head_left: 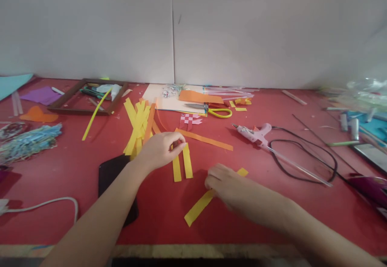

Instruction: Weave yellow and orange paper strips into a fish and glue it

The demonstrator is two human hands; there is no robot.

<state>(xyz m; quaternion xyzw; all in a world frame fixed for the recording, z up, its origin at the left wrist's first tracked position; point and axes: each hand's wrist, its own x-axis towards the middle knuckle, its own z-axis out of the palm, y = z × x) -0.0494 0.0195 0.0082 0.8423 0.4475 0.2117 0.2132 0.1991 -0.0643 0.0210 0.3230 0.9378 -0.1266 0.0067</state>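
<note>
My left hand is closed in a pinch, thumb and forefinger meeting at the top end of a yellow paper strip. Beside it a second yellow strip runs partly beneath the fingers. An orange paper strip slants away to the right, just past the fingertips. Lower on the table, my right hand has its fingers closed on a longer, slanting yellow strip, whose two ends stick out from under it. A small red-and-white woven paper fish lies behind the left hand.
A pile of yellow strips, a black phone-like slab and a brown frame lie left. Yellow-handled scissors rest at the back. A pink glue gun with a looped black cord lies right, on the red table.
</note>
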